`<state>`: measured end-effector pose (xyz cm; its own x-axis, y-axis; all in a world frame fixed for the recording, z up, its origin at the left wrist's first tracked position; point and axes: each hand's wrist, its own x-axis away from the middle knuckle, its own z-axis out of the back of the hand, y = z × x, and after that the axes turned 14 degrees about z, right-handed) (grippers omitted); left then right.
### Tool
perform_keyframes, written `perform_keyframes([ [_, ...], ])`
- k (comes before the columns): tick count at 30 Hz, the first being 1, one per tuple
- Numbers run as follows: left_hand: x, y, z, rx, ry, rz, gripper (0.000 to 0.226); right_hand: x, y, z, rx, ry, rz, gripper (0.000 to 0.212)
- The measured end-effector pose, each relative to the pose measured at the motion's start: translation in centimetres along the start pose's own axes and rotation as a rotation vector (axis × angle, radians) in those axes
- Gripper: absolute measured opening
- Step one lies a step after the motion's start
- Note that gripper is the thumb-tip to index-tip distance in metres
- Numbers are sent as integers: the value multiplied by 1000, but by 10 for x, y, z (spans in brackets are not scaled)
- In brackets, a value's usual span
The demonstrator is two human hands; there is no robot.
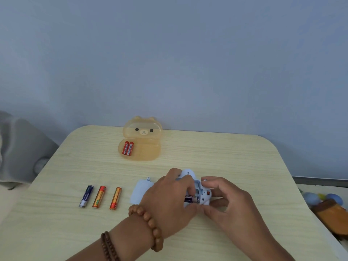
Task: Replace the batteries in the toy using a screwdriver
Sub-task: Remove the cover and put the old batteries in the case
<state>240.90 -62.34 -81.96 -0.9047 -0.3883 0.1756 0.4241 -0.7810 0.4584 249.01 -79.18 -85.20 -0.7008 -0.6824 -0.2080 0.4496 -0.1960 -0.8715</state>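
A pale blue toy (202, 193) lies upside down on the wooden table (226, 157), its battery bay uncovered. My left hand (169, 200) grips the toy's left side, fingers pressing a dark battery (192, 200) in the bay. My right hand (229, 202) holds the toy's right side, thumb and fingers around its edge. The toy's loose cover (140, 191) lies just left of my left hand. Three batteries lie in a row at the left: a blue one (86, 196) and two orange ones (99, 196) (115, 198). No screwdriver is in view.
An open amber bear-shaped case (141, 140) stands at the table's far edge with two red batteries (128, 148) in its lower half. Grey fabric (20, 147) lies off the left side. Coloured toys (327, 208) sit beyond the right edge.
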Motion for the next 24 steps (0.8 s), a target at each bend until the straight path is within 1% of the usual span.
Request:
perform_keyframes([
  [2, -3, -3, 1, 124, -22, 15, 18, 0, -1, 0, -6, -1, 1, 45],
  [4, -7, -6, 2, 187, -1, 35, 17, 0, -1, 0, -2, -7, 5, 44],
  [6, -10, -10, 7, 210, 85, 58, 17, 0, -1, 0, 0, -7, -1, 44],
  [8, -13, -11, 15, 257, 193, 38, 16, -1, -2, 0, 15, -6, 7, 45],
  [10, -14, -8, 22, 351, 237, 40, 12, -2, -4, -1, 43, -9, 26, 47],
  [13, -15, -6, 23, 564, 158, 142, 6, -5, -7, 0, 96, -13, 46, 50],
  [15, -16, -7, 22, 670, 100, 208, 7, -7, -8, 3, 154, -54, 63, 56],
  [17, -17, -7, 24, 742, 72, 249, 8, -9, -13, 6, 232, -133, 77, 69],
  [19, -18, -7, 26, 812, 31, 271, 9, -14, -22, 9, 298, -154, 118, 83],
  [20, -18, -7, 27, 840, 5, 278, 10, -18, -29, 8, 328, -151, 154, 85],
  [22, -17, -6, 28, 879, -41, 279, 13, -29, -41, 5, 363, -132, 238, 78],
  [24, -16, -5, 29, 917, -78, 276, 14, -39, -47, -1, 363, -110, 286, 62],
])
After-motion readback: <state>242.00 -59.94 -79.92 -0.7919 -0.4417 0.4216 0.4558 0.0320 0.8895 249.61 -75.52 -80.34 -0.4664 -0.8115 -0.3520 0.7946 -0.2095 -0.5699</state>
